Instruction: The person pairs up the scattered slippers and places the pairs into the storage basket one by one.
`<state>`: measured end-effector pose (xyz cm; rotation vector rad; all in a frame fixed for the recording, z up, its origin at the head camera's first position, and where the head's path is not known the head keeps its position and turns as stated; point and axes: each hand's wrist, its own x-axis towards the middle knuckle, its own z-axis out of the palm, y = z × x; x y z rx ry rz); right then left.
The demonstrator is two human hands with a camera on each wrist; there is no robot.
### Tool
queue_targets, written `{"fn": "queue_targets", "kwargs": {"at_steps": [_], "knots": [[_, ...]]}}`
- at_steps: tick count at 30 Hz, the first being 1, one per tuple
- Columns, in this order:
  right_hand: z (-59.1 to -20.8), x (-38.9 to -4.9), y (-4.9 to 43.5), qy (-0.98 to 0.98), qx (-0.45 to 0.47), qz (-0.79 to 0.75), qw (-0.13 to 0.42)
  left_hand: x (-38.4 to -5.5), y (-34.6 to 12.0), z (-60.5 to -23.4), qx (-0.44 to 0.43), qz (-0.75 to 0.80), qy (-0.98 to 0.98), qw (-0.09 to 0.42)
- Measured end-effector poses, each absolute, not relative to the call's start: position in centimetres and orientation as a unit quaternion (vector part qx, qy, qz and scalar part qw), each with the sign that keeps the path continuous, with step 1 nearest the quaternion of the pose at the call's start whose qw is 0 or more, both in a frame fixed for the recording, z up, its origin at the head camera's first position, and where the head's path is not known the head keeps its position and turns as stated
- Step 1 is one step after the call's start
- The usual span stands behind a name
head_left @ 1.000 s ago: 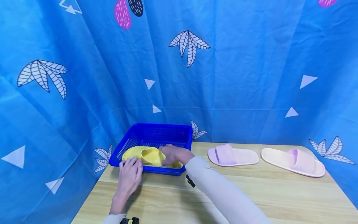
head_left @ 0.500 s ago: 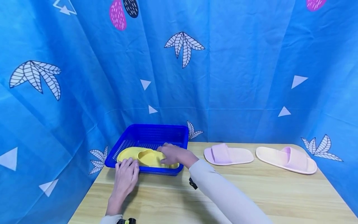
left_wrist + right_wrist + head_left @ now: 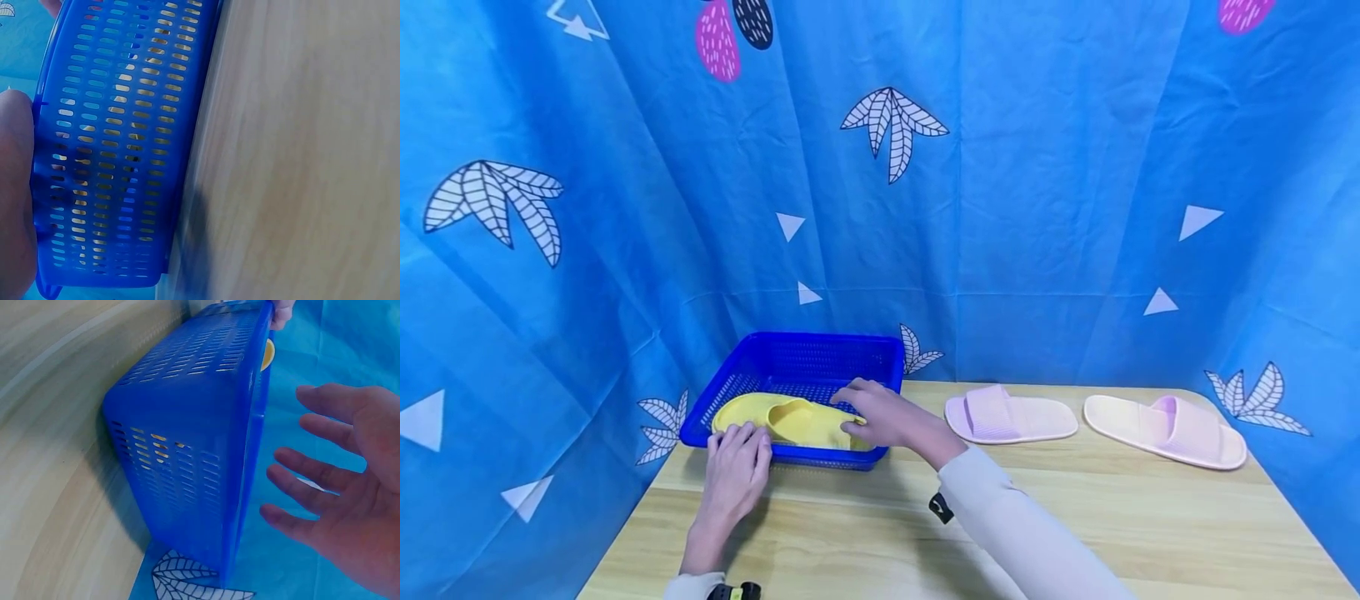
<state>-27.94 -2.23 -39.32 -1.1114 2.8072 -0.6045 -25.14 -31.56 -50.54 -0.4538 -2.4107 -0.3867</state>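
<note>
A yellow slipper (image 3: 808, 423) lies lengthwise along the front side inside a blue perforated plastic basket (image 3: 805, 456). My left hand (image 3: 735, 473) holds the basket's front rim, its fingers bent over the edge beside the slipper's left end. In the left wrist view, part of that hand (image 3: 14, 194) lies along the rim. Above the basket's right end is my right hand (image 3: 883, 414), fingers spread. The right wrist view shows this hand (image 3: 350, 481) apart from the basket, with nothing in it; a bit of yellow shows past the rim.
Two pale pink slide slippers lie on the wooden table (image 3: 1075, 517) right of the basket: a nearer one (image 3: 1009, 415) and one farther right (image 3: 1167, 429). A blue patterned curtain (image 3: 1037, 208) hangs behind and at the sides.
My right hand has let go of the yellow slipper, lifting slightly and moving right with its fingers opened. The left hand stays on the basket rim. The head view has shifted slightly.
</note>
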Motion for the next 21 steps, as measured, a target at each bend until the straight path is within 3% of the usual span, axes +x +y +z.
{"fn": "queue_targets", "kwargs": {"at_steps": [12,21], "knots": [[-40.0,-26.0,0.7,0.914,-0.338,-0.225,-0.015,-25.4,-31.1,-50.3,-0.176,-0.177,-0.909,0.334],[-40.8,-24.7,3.8,0.898,-0.343,-0.256,-0.101,-25.4,-28.8,-48.7,-0.185,-0.202,-0.894,0.356]]}}
